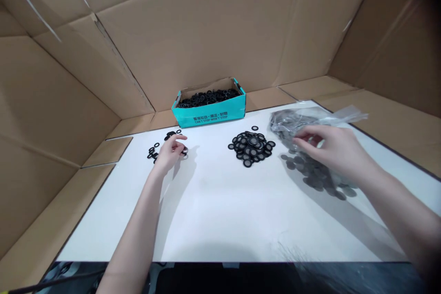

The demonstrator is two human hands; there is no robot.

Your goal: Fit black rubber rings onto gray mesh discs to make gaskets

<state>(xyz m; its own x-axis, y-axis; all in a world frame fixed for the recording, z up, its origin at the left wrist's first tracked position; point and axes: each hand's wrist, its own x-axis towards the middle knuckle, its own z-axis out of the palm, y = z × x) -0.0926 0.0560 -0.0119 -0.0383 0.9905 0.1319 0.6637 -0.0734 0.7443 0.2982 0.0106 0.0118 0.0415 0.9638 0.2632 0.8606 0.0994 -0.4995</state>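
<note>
My left hand (171, 150) rests on a loose scatter of black rubber rings (153, 150) at the left of the white table (213, 211), fingers curled in a pinch over one ring. My right hand (332, 144) reaches into a spill of grey mesh discs (319, 177) beside a clear plastic bag (292, 121) holding more discs, fingertips pinched together at the bag's mouth. Between the hands lies a heap of black rings fitted with grey discs (251, 147).
A teal cardboard box (210, 115) full of black rings stands at the back edge of the table. Brown cardboard walls (220, 23) enclose the table on the left, back and right. A dark edge runs along the table's front.
</note>
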